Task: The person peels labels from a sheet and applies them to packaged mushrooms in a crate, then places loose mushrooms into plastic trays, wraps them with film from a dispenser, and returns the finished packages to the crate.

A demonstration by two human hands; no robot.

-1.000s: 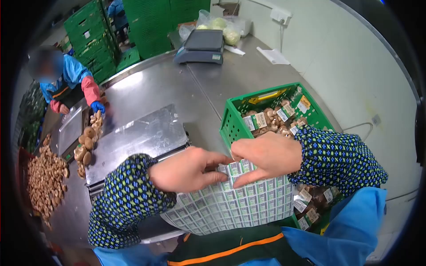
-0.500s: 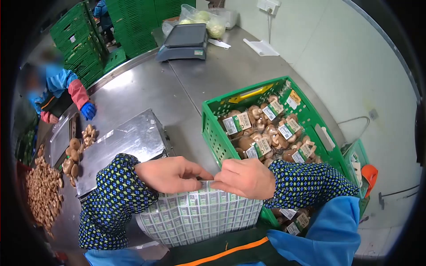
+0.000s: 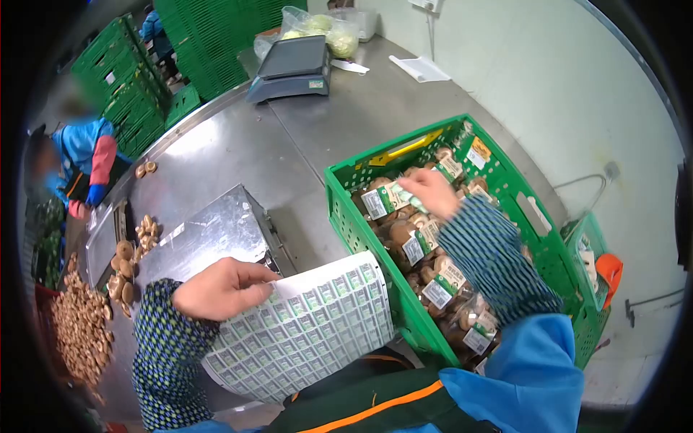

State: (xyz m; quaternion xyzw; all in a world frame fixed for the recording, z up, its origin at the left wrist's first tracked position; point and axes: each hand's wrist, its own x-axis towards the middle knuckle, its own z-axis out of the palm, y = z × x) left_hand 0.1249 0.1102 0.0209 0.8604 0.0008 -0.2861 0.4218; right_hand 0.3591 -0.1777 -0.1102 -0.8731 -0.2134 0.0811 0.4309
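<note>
While left hand (image 3: 216,289) pinches a glossy label sheet (image 3: 310,328), blurred right hand (image 3: 432,193) over film-wrapped mushroom packs (image 3: 440,285) in slatted green crate (image 3: 359,234), grip unclear, open steel tabletop (image 3: 238,148) beyond

Left hand (image 3: 220,287) low and close, fingers in a pinch; right hand (image 3: 433,191) far forward, blurred.

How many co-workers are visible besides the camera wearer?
2. One person in a blue jacket with pink sleeve at far left; another person in blue by the stacked green crates. Others may be hidden.
</note>
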